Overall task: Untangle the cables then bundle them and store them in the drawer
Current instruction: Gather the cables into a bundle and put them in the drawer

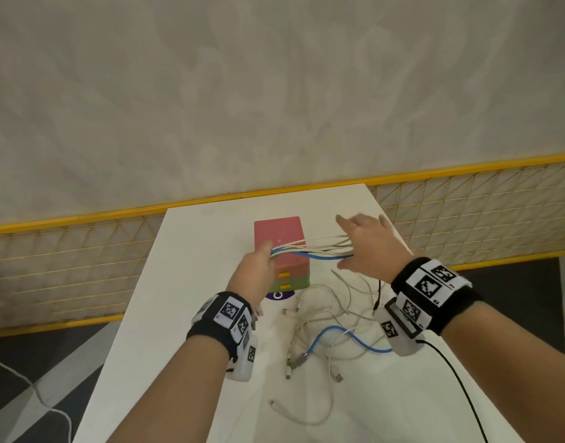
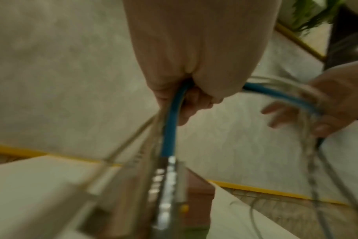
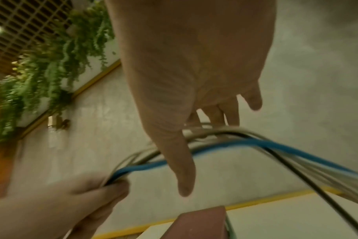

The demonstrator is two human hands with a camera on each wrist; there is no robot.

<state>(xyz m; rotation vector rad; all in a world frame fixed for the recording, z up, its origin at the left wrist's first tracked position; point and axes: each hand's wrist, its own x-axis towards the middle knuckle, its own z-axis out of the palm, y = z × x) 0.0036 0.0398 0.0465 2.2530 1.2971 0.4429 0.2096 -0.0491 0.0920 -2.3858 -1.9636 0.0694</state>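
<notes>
A bundle of white and blue cables [image 1: 313, 249] is stretched in the air between my two hands, above the drawer unit [image 1: 276, 231]. My left hand [image 1: 259, 263] grips one end of it, and the connectors [image 2: 165, 186] hang below the fist beside the blue cable [image 2: 170, 129]. My right hand [image 1: 361, 241] has straight, spread fingers, and the strands [image 3: 255, 143] run across them between thumb and fingers. The loose tails [image 1: 332, 314] drop from it and lie in loops on the white table [image 1: 185, 282]. The drawer unit has a pink top, a green lower tier and yellow handles, and its drawers are pushed in.
A thin black cable [image 1: 377, 295] hangs among the tails. A purple sticker [image 1: 279, 295] lies in front of the unit. A yellow mesh fence [image 1: 83, 266] runs behind the table. My wrist camera's black cord [image 1: 460, 378] trails off the right edge.
</notes>
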